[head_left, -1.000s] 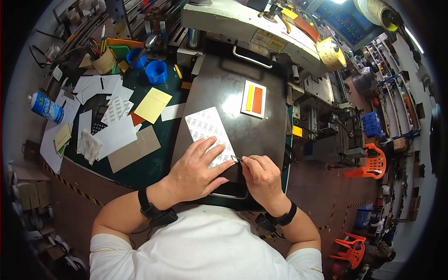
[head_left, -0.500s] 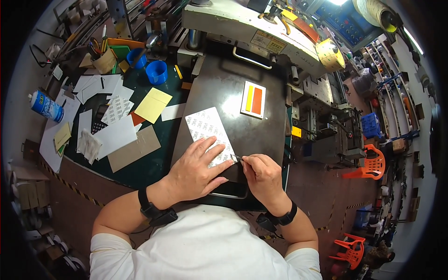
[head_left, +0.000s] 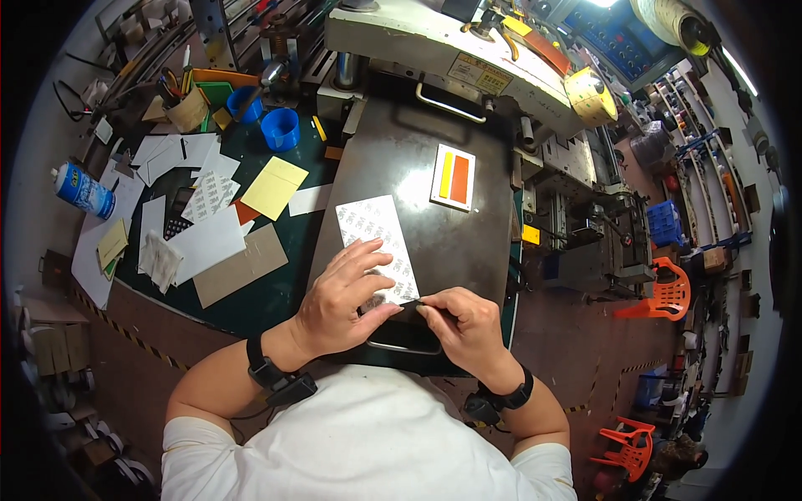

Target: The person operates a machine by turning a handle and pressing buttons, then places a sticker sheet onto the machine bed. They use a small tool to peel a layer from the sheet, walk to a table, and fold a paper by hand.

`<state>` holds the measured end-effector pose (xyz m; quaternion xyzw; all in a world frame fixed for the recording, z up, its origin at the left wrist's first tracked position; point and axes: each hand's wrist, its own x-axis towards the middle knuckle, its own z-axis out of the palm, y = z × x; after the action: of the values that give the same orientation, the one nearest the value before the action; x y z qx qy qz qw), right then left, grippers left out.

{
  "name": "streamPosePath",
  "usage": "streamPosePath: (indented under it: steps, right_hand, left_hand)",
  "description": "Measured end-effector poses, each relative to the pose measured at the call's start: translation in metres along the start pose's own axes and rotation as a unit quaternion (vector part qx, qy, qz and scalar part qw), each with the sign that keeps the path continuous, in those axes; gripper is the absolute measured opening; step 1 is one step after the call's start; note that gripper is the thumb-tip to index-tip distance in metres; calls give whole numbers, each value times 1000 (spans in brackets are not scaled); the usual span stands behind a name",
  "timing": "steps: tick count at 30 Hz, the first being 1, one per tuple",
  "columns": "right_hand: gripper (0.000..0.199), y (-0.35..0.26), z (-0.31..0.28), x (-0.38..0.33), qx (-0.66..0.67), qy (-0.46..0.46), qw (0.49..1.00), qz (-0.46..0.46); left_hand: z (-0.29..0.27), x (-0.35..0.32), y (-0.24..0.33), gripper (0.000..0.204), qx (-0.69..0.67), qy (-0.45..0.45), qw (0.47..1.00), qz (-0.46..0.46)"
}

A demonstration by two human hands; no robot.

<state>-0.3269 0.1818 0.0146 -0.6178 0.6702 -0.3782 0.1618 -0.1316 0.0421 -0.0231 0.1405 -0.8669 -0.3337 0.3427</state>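
A white rectangular sheet with a repeated grey print lies slightly aslant on the dark metal plate. My left hand rests over its lower left part with the fingers stretched out and the thumb toward the near edge. At the sheet's near right corner, my right hand pinches a thin, dark, pointed tool. Its tip touches or nearly touches that corner; most of the tool is hidden by the fingers. Farther back on the plate lies a white-framed panel with yellow and orange-red bars.
A white press machine stands behind the plate, whose far metal handle faces me. To the left, a green table bears loose papers, a blue cup, a pen holder and a blue spray can. Orange chairs stand at right.
The sheet has turned a little and shifted slightly right and nearer. My right hand has moved nearer me and left with the tool, and my left fingers have lifted and spread somewhat.
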Motion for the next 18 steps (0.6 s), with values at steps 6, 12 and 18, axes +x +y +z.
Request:
streamPosePath:
  steps: [6, 12, 18]
  right_hand:
    - [11, -7, 8, -2, 27, -20, 999, 23]
    - [12, -3, 3, -2, -26, 5, 999, 22]
    - [14, 5, 6, -1, -145, 49, 987, -53]
  left_hand:
    - [-2, -2, -4, 15, 28, -5, 997, 69]
    - [3, -4, -5, 12, 42, -6, 998, 55]
    - [6, -3, -4, 15, 54, -7, 997, 47]
